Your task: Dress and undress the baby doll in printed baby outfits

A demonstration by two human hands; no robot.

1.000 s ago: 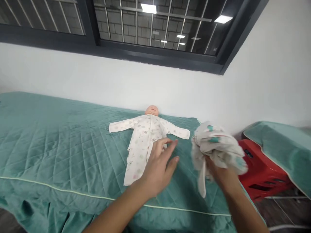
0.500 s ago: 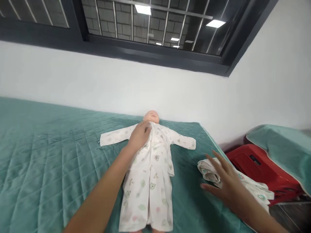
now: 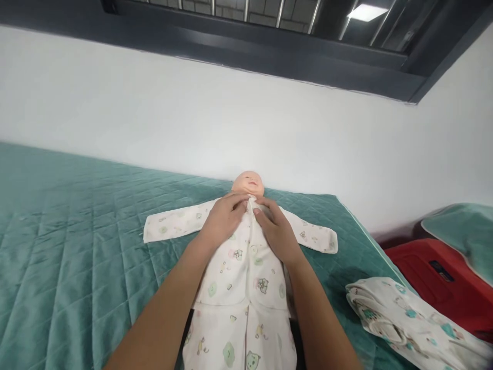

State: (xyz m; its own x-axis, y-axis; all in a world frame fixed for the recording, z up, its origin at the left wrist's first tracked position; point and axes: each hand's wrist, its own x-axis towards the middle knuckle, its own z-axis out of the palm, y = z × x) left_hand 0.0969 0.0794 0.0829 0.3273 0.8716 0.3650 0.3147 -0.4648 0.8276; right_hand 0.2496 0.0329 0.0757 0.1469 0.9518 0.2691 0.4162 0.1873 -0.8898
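A baby doll (image 3: 246, 184) lies on its back on a green quilted cover, dressed in a white long-sleeved baby shirt (image 3: 239, 267) with small animal prints. White trousers (image 3: 215, 339) in a similar print cover its legs. At the neckline, my left hand (image 3: 227, 213) pinches the left front edge of the shirt between thumb and fingers. Opposite it, my right hand (image 3: 275, 223) has its bent fingers and thumb on the right edge of the collar. Both sleeves stretch out sideways and lie flat. A button shows lower on the chest.
Folded printed cloth (image 3: 416, 318) lies at the right side of the green quilted cover (image 3: 96, 246). Beyond that edge stands a red case (image 3: 442, 282), partly under another green cloth (image 3: 466, 231). A white wall (image 3: 185, 118) and a dark window frame (image 3: 250, 51) rise behind.
My right hand has moved from above the folded cloth on the right to the doll's collar. My left hand stays at the neckline. The view has come closer and tilted down.
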